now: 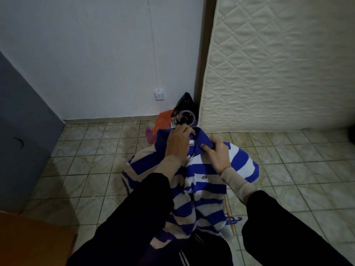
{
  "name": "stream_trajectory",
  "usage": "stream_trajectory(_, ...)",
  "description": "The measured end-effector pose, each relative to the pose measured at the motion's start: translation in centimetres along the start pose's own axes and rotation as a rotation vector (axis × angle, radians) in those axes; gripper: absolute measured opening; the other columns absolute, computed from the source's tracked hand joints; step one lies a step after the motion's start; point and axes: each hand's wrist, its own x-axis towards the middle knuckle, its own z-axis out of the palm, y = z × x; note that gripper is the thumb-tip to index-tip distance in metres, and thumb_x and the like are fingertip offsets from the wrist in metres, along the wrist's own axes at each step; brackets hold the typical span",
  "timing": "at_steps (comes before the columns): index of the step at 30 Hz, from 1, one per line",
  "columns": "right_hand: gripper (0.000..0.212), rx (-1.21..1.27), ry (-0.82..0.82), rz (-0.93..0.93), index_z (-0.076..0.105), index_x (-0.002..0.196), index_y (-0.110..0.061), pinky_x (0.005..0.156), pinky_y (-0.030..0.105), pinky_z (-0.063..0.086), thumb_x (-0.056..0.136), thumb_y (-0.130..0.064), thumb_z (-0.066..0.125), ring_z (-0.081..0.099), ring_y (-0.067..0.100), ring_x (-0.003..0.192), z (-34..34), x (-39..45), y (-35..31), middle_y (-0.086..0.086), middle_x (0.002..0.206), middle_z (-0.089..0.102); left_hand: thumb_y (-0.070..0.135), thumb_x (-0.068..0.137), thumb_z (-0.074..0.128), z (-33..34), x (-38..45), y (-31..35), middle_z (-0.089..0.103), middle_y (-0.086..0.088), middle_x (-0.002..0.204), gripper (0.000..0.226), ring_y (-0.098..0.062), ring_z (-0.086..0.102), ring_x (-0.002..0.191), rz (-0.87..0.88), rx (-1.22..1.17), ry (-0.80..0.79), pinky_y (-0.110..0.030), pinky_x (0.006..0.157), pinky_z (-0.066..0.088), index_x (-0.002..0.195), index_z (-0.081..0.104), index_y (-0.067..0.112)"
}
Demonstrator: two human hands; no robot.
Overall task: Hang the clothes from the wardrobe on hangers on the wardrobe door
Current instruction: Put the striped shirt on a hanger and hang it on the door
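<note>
Centre frame — both hands grasp a blue-and-white striped polo shirt [201,181] by its collar. Left hand [177,144] pinches the upper edge, right hand [218,155] clamps the fold — the shirt's body hangs below both.

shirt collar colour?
Solid blue collar; the shirt body is blue-and-white striped. Head view, the only one.

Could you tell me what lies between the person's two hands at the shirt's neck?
In the head view, the blue collar of the striped shirt spans the gap between the left hand and the right hand; both grip it.
</note>
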Motion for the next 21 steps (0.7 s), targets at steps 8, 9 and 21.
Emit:
stream_trajectory(8,0.015,0.000,0.168,0.108,0.049,0.082,-0.009,0.057,0.016,0.033,0.082,-0.005,0.063,0.046,0.014,0.069,-1.3,0.1,2.2,0.002,0.076,0.054,-0.018,0.079,0.041,0.6,0.5,0.8,0.053,-0.012,0.121,0.044,-0.025,0.045,0.118,-0.032,-0.104,-0.029,-0.023,0.097,0.032,0.115,0.057,0.002)
stream_trajectory(9,0.019,-0.024,0.157,0.066,0.047,0.087,-0.009,0.057,0.012,0.035,0.081,-0.003,0.064,0.047,0.012,0.068,-1.5,0.1,2.2,0.001,0.077,0.054,-0.022,0.077,0.040,0.7,0.6,0.9,0.052,-0.012,0.123,0.050,-0.025,0.044,0.120,-0.023,-0.123,-0.034,-0.020,0.098,0.029,0.119,0.055,0.001)
stream_trajectory(21,0.025,-0.486,0.128,-0.088,0.052,0.113,-0.005,0.075,0.037,0.047,0.091,-0.016,0.051,0.055,0.028,0.097,0.5,-0.4,1.4,0.012,0.113,0.054,-0.013,0.085,0.042,1.3,1.7,-0.3,0.052,-0.008,0.129,0.047,-0.025,0.043,0.121,0.066,-0.095,-0.136,-0.028,0.101,0.033,0.126,0.053,0.005)
